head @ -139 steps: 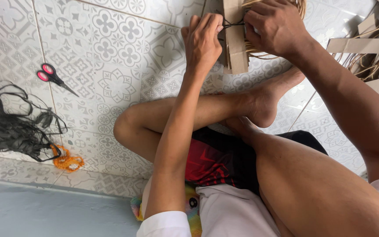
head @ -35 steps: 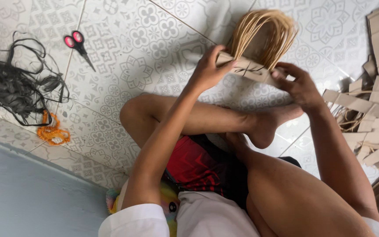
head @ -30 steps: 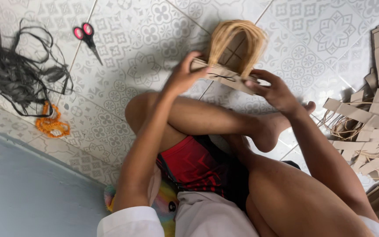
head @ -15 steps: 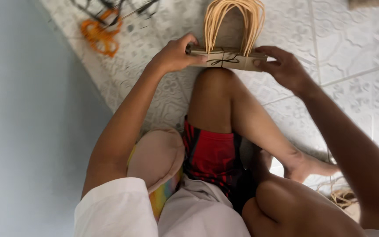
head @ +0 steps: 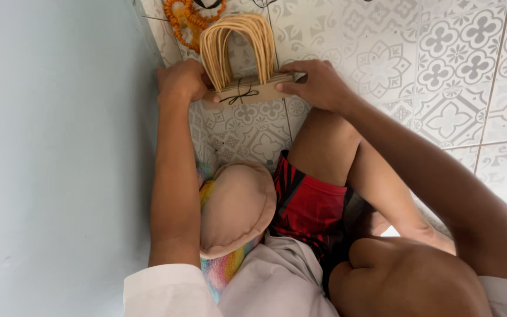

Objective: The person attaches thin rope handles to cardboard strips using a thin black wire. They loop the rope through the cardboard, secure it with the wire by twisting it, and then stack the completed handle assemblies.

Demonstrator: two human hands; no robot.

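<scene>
Head view: left hand (head: 184, 80) and right hand (head: 318, 84) are each clamped on an end of the cardboard bundle (head: 253, 91), tied with black string, held above the patterned tile floor (head: 441, 70). Pale cane loops (head: 237, 44) rise from the bundle; orange cord (head: 184, 17) lies just beyond. No containers visible. Since half a second ago, the bundle has shifted closer to the pale wall (head: 54, 158).

A single head-worn camera looks steeply down from above the seated person, close enough that the arms and folded legs fill most of the frame. It faces the patterned tile floor (head: 441, 76) ahead, with a pale blue wall (head: 54, 158) running along the left edge.
</scene>
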